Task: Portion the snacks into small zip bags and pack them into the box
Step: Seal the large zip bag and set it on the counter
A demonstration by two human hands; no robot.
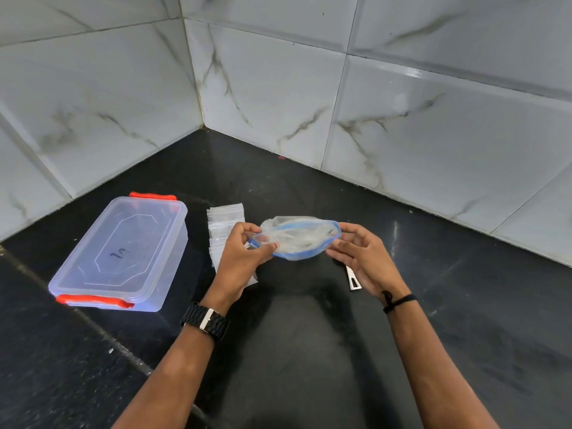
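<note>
The person holds a clear zip bag [297, 238] with a blue rim above the black counter [464, 305], its mouth spread wide into an oval; the left hand [244, 258] pinches the bag's left end between thumb and fingers, and the right hand [362, 258] grips the right end with curled fingers; pale contents show inside the bag, too blurred to tell apart; a black watch [205, 320] sits on the left wrist and a thin black band [399, 301] on the right. Just behind the left hand, a stack of small clear zip bags [226, 224] lies on the counter, partly hidden by that hand; to the left of the stack stands a clear plastic box [123, 252], lid on, with red clips at both ends; a small metal piece [354, 278] lies flat beneath the right hand. White marbled wall tiles [278, 88] meet in a corner behind the counter.
</note>
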